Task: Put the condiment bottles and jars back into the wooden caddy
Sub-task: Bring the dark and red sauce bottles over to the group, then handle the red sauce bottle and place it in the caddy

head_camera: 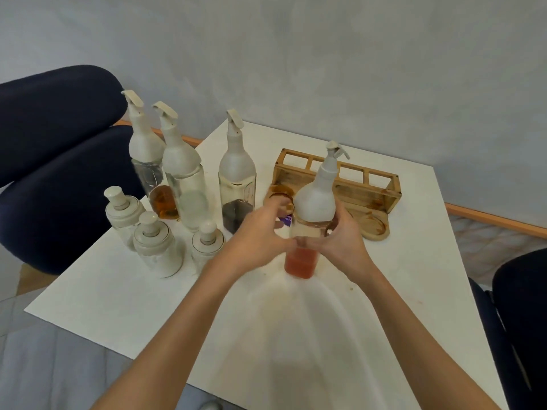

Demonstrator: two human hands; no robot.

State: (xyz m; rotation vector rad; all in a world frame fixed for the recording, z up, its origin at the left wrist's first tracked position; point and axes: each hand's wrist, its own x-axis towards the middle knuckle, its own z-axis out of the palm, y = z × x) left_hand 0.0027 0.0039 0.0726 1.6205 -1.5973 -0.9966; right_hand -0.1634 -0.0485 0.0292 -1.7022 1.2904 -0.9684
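A tall glass bottle with orange-red liquid [300, 261] and a white spout top stands at the table's middle. My right hand [343, 241] wraps its right side and my left hand [260, 232] touches its left side. Behind it lies the empty wooden caddy [367, 187] with round stained slots. Three more tall bottles stand to the left: one with amber liquid [145, 161], a clear one [185, 179] and one with dark liquid [236, 179]. Three short white jars [122, 211] [155, 244] [207, 241] stand in front of them.
The white table [399, 291] is square, with edges near on the left and right. A dark blue chair [53, 161] stands at the left and another dark seat [521, 306] at the right. A grey wall rises behind the table.
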